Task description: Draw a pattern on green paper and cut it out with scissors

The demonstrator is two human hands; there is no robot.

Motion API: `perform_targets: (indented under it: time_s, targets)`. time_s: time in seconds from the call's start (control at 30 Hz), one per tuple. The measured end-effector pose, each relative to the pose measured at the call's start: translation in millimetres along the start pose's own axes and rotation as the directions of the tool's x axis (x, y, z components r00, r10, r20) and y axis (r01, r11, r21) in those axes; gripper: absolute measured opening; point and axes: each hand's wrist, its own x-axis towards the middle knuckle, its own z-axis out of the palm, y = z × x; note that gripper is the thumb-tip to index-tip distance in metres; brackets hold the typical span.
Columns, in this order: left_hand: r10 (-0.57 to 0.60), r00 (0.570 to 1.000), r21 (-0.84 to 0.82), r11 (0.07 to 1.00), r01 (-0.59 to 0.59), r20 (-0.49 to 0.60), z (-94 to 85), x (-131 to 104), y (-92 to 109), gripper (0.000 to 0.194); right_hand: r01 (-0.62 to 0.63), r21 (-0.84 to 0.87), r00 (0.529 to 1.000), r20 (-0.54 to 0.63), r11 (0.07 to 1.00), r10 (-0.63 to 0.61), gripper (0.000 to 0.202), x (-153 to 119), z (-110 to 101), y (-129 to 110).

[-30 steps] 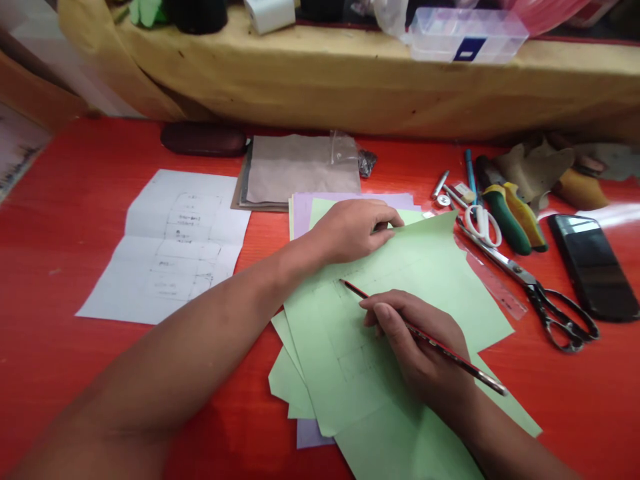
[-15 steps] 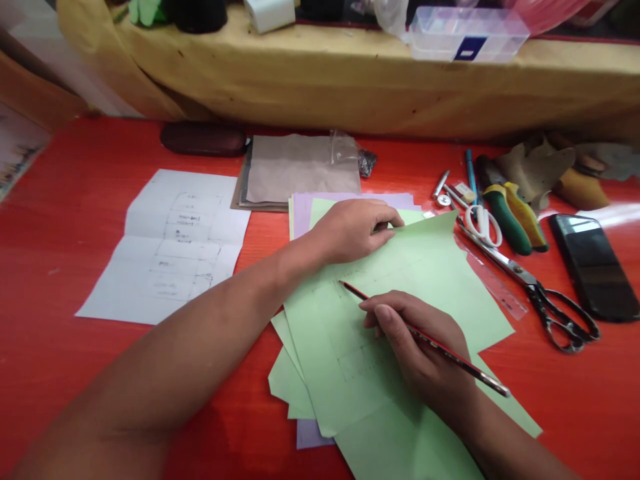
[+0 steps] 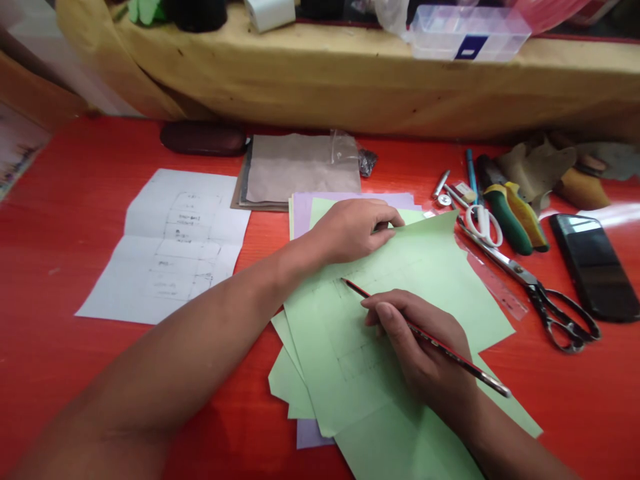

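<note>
- Here is the right hand [image 3: 425, 340], its fingers clamped on a pencil [image 3: 440, 346], thumb and forefinger gripping well behind the sharpened tip.
- And the relation that matters: the pencil lies on a slant, its long axis running from blunt end at near right to point at far left, tip ahead of the fingers and aimed just short of the left wrist.
- That tip is right at the green sheet [image 3: 480, 300], beside small marks near its left part (whether lead meets paper is too fine to call).
- Nearer the person, faint lines [image 3: 350, 355] form a boxy outline on the same sheet, left of the gripping fingers.
- Over to the left hand [image 3: 350, 230]! It lies across the far edge of the green sheet, fingers bent, a gap showing by the thumb; I cannot tell whether they pinch the edge or only press on it.
- Underneath, more green paper and a purple sheet [image 3: 305, 208] peek out on the red worktop [image 3: 590, 413].
- Beyond the left forearm, a creased white sheet [image 3: 135, 253] carries its own drawing.
- Off to the right, the large scissors [image 3: 520, 272] lie between the papers and a dark phone [image 3: 593, 267].
</note>
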Motion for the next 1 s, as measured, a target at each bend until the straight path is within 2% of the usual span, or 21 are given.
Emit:
perform_targets:
  time_s: [1.0]
  targets:
    - [0.0,1.0,-0.012,1.0,0.0,0.005,-0.4,-0.1,0.4,0.025,0.018,0.039,0.999,0.049,0.999,-0.02,0.023,-0.1,-3.7,-1.0]
